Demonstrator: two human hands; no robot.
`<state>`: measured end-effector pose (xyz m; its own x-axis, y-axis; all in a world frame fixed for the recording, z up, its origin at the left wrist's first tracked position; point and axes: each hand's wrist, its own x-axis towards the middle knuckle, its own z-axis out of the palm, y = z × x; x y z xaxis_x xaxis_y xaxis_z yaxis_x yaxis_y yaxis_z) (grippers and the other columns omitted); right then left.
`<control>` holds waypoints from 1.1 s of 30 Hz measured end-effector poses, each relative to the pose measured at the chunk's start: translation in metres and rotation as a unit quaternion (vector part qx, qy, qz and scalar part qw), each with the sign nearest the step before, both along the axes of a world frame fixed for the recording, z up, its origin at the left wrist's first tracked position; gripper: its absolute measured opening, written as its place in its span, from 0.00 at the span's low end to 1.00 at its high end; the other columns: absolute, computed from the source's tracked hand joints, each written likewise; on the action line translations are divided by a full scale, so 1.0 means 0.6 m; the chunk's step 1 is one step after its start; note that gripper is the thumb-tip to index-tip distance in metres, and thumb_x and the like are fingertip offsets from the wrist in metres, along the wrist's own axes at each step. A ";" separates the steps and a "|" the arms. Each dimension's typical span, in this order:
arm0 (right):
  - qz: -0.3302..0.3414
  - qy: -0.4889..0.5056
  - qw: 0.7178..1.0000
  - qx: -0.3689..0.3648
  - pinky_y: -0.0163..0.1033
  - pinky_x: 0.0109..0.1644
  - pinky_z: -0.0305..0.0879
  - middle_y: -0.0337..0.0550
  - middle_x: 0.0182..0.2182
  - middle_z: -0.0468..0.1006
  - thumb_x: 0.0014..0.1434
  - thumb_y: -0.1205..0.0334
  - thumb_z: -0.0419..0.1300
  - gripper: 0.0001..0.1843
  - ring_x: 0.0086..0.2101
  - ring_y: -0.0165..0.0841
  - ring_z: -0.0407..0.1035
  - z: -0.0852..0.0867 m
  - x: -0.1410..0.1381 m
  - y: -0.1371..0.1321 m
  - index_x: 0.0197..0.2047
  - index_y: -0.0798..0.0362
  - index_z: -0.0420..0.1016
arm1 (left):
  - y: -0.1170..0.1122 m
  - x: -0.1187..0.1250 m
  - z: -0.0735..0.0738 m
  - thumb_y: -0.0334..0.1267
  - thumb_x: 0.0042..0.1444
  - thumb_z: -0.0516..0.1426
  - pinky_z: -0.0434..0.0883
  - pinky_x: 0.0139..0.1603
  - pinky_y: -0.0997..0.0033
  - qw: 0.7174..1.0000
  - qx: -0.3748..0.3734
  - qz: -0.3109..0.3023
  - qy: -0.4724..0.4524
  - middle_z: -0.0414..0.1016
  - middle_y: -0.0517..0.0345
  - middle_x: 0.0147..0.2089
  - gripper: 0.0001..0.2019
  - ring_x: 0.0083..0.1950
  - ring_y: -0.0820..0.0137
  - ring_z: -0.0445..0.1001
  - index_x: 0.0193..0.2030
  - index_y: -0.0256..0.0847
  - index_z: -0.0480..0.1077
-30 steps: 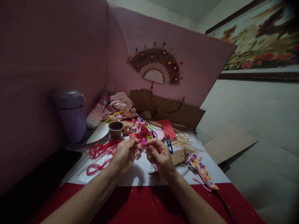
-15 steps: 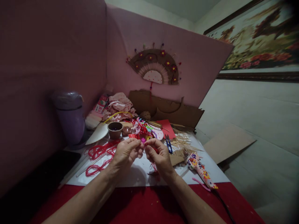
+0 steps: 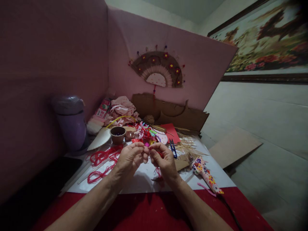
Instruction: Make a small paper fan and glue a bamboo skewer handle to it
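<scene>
Red thread tangle [image 3: 102, 162]; blue-handled snips [image 3: 172, 148]; brown round cup [image 3: 117, 134]; lilac plastic bin [image 3: 70, 123]; flower-patterned multicolour glue gun [image 3: 207, 175]; red cloth tabletop [image 3: 149, 208].

We are looking at a home craft corner. A table [image 3: 144, 184] at lower centre is carrying red thread [image 3: 102, 157], bamboo sticks [image 3: 186, 146], snips [image 3: 172, 147], pipe cleaners [image 3: 144, 131] and cardboard scraps [image 3: 173, 114]. A handmade fan [image 3: 156, 69] is hanging on the pink partition [image 3: 204, 73] at upper centre. A framed floral picture [image 3: 264, 41] is hanging at upper right.
</scene>
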<state>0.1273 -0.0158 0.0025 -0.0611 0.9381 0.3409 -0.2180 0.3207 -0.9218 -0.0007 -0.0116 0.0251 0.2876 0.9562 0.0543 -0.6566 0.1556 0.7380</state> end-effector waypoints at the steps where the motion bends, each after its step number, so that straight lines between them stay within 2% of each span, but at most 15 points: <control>1: 0.000 0.000 1.000 0.000 0.28 0.16 0.43 0.32 0.18 0.63 0.50 0.55 0.63 0.13 0.16 0.21 0.51 0.000 0.000 0.000 0.33 0.54 0.68 | 0.000 0.000 0.000 0.27 0.40 0.59 0.63 0.22 0.76 1.000 -0.003 0.000 -0.001 0.70 0.57 0.23 0.07 0.21 0.77 0.66 0.28 0.33 0.66; 4: 0.003 0.005 1.000 0.001 0.28 0.16 0.43 0.31 0.17 0.62 0.51 0.55 0.63 0.12 0.16 0.21 0.50 0.000 0.001 0.001 0.33 0.54 0.68 | 0.002 -0.001 -0.001 0.27 0.40 0.60 0.62 0.23 0.77 1.000 -0.013 -0.001 -0.006 0.70 0.57 0.24 0.09 0.22 0.77 0.66 0.29 0.33 0.66; 8: 0.011 0.006 1.000 0.004 0.28 0.16 0.43 0.30 0.17 0.61 0.51 0.56 0.62 0.12 0.15 0.21 0.49 -0.002 0.002 0.001 0.33 0.54 0.67 | 0.003 -0.001 -0.003 0.30 0.43 0.60 0.60 0.22 0.77 1.000 -0.013 -0.008 0.000 0.68 0.59 0.23 0.07 0.22 0.78 0.65 0.26 0.35 0.64; 14: 0.012 0.007 1.000 0.007 0.28 0.16 0.44 0.31 0.17 0.62 0.52 0.57 0.62 0.11 0.15 0.20 0.50 -0.004 0.003 0.002 0.33 0.54 0.68 | -0.002 -0.002 0.001 0.30 0.47 0.55 0.55 0.19 0.79 1.000 -0.010 -0.025 -0.005 0.65 0.64 0.21 0.06 0.19 0.79 0.61 0.25 0.38 0.59; 19: 0.010 0.005 1.000 0.009 0.28 0.16 0.44 0.31 0.18 0.63 0.52 0.57 0.62 0.11 0.16 0.21 0.51 -0.004 0.003 0.003 0.34 0.54 0.68 | -0.002 -0.002 0.001 0.32 0.50 0.53 0.53 0.19 0.78 0.999 0.000 -0.035 -0.006 0.64 0.64 0.20 0.05 0.18 0.79 0.59 0.25 0.39 0.60; 26: 0.013 0.001 1.000 0.013 0.27 0.17 0.44 0.30 0.17 0.62 0.52 0.57 0.62 0.11 0.16 0.20 0.51 -0.003 0.002 0.001 0.33 0.55 0.68 | 0.001 0.000 -0.005 0.38 0.56 0.48 0.46 0.15 0.76 0.995 0.003 -0.069 0.068 0.55 0.64 0.11 0.19 0.11 0.81 0.49 0.15 0.37 0.57; 29: 0.011 -0.001 1.000 0.014 0.27 0.17 0.45 0.31 0.17 0.63 0.52 0.56 0.62 0.11 0.16 0.20 0.51 -0.003 0.002 0.001 0.33 0.55 0.68 | 0.001 0.001 -0.004 0.42 0.58 0.47 0.44 0.14 0.77 0.996 -0.003 -0.061 0.067 0.56 0.63 0.11 0.19 0.11 0.80 0.49 0.17 0.38 0.57; 33: 0.008 -0.003 1.000 0.011 0.28 0.16 0.44 0.31 0.17 0.62 0.52 0.56 0.62 0.12 0.16 0.20 0.50 -0.003 0.003 0.001 0.33 0.55 0.68 | 0.000 0.001 -0.003 0.41 0.59 0.48 0.47 0.14 0.77 0.998 -0.004 -0.051 0.034 0.61 0.63 0.14 0.16 0.12 0.79 0.52 0.22 0.38 0.59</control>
